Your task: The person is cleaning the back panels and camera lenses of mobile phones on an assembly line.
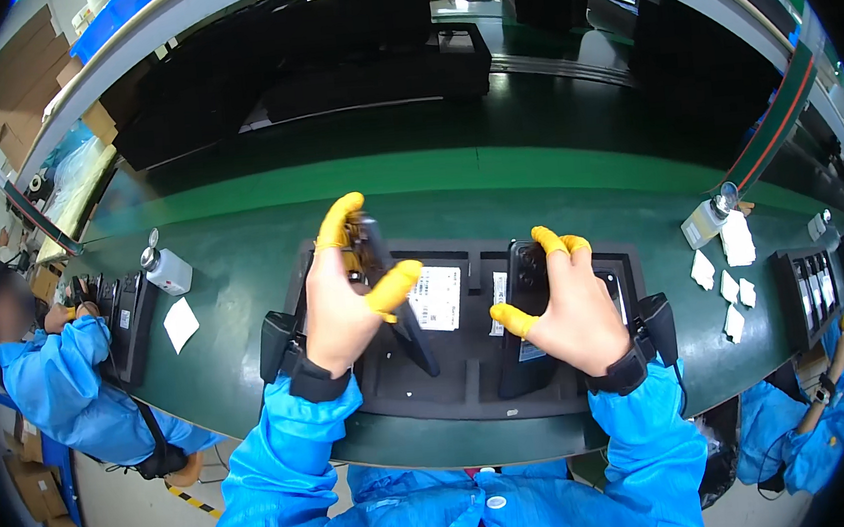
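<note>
My left hand point(338, 316), with yellow finger cots, grips a dark, flat, phone-like device point(415, 342). That device stands tilted on edge above the left part of a black foam tray point(475, 407); motion blurs its top. At the tray's right part, my right hand point(579, 318), also in yellow finger cots, has thumb and fingers at the sides of a black phone point(526, 272). The palm hides part of this phone. A white printed label point(437, 297) shows in the tray between my hands, and a narrower label point(499, 302) lies beside the right phone.
Pump bottles stand left point(168, 270) and right point(705, 223) on the green bench point(477, 198). White wipes point(738, 238) lie at right, one wipe point(181, 325) at left. Co-workers in blue work at both sides. Black trays point(366, 78) are stacked behind the bench; another tray point(805, 298) sits right.
</note>
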`<state>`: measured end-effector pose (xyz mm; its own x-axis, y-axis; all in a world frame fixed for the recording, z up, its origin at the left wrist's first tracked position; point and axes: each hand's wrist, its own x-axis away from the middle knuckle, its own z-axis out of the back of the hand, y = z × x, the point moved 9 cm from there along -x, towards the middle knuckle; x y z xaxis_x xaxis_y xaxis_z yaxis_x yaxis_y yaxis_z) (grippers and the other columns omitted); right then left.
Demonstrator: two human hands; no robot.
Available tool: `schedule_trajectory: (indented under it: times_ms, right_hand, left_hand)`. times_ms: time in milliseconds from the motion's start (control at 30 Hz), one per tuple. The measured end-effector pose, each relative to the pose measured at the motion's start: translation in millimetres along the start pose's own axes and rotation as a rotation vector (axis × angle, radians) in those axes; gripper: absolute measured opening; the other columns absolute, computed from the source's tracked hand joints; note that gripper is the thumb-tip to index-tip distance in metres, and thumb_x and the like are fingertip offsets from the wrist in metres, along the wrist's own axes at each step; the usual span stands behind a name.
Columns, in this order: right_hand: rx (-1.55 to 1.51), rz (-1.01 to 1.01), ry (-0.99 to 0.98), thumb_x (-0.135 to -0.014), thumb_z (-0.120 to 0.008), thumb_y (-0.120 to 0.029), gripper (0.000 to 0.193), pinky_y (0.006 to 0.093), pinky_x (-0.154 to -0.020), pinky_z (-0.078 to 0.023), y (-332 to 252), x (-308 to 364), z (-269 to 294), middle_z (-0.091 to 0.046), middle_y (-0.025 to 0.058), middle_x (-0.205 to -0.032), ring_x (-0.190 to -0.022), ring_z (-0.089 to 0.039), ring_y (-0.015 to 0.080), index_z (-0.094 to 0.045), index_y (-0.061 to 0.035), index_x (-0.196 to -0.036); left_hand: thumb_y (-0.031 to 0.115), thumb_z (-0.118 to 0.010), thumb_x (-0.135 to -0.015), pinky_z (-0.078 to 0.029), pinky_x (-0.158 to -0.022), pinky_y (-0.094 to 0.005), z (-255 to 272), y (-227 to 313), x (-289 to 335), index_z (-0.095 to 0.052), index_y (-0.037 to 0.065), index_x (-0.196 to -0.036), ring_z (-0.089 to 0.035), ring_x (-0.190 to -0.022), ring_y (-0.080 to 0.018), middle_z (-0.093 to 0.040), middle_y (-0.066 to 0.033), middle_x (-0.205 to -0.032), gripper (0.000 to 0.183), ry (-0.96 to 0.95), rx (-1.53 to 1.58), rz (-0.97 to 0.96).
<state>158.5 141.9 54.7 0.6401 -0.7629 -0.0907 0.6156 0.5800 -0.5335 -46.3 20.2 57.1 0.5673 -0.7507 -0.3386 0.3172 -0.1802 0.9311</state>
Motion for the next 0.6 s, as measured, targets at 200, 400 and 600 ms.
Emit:
schedule_trajectory:
  times_ms: [200,400,600]
  right_hand:
    - [0.378,0.059,0.044,-0.068,-0.079,-0.055,0.089,0.0429,-0.081,-0.054,-1.0,-3.1,-21.1,-0.05,0.026,-0.123,-0.103,-0.058,0.0365,-0.053,0.0074,-0.126]
    - [0.568,0.179,0.142,-0.077,-0.067,-0.061,0.072,0.0404,-0.087,-0.043,3.1,-8.3,-27.7,-0.055,0.0166,-0.117,-0.11,-0.048,0.0335,-0.066,0.0033,-0.11]
    - [0.529,0.184,0.179,-0.08,-0.068,-0.055,0.065,0.0399,-0.085,-0.045,8.7,-10.9,-33.5,-0.055,0.0178,-0.112,-0.106,-0.049,0.0337,-0.067,0.0034,-0.107]
  left_hand:
    - [0.045,-0.083,-0.068,-0.055,-0.081,-0.0426,-51.5,14.1,5.7,-0.05,0.002,-0.133,-0.062,-0.101,-0.0392,-0.053,-0.0241,-0.115,0.085,-0.137,-0.958,-0.007]
    - [0.058,-0.076,-0.072,-0.054,-0.079,-0.0428,-56.9,-13.2,8.1,-0.062,-0.005,-0.119,-0.056,-0.104,-0.0394,-0.053,-0.0249,-0.115,0.08,-0.156,-1.236,-0.073]
    - [0.059,-0.072,-0.076,-0.047,-0.09,-0.0445,-56.4,-24.7,4.4,-0.066,-0.005,-0.112,-0.051,-0.107,-0.0381,-0.054,-0.0231,-0.11,0.074,-0.206,-1.25,-0.078]
